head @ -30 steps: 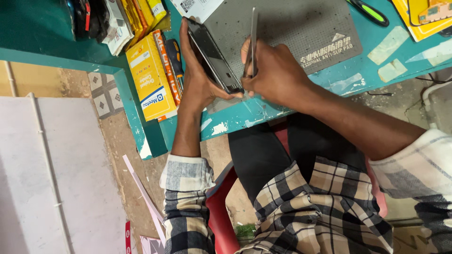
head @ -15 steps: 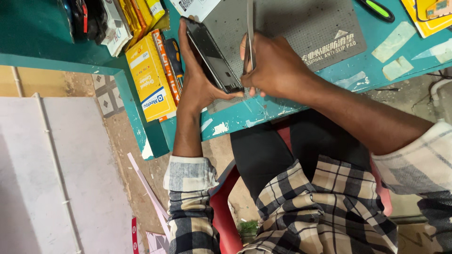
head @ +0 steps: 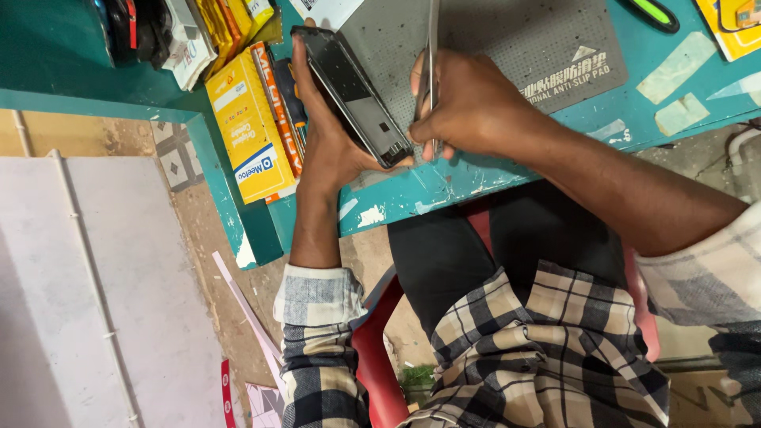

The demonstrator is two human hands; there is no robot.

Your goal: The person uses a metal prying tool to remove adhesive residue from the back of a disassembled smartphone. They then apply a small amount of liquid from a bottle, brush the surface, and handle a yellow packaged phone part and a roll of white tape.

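A single head-worn camera looks steeply down, close over the near edge of the teal desk (head: 412,198) and the wearer's lap.

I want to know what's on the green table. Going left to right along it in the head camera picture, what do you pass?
Black thing with red stripe → yellow box → left hand holding a phone → right hand with a thin metal tool → grey mat → green-handled tool.
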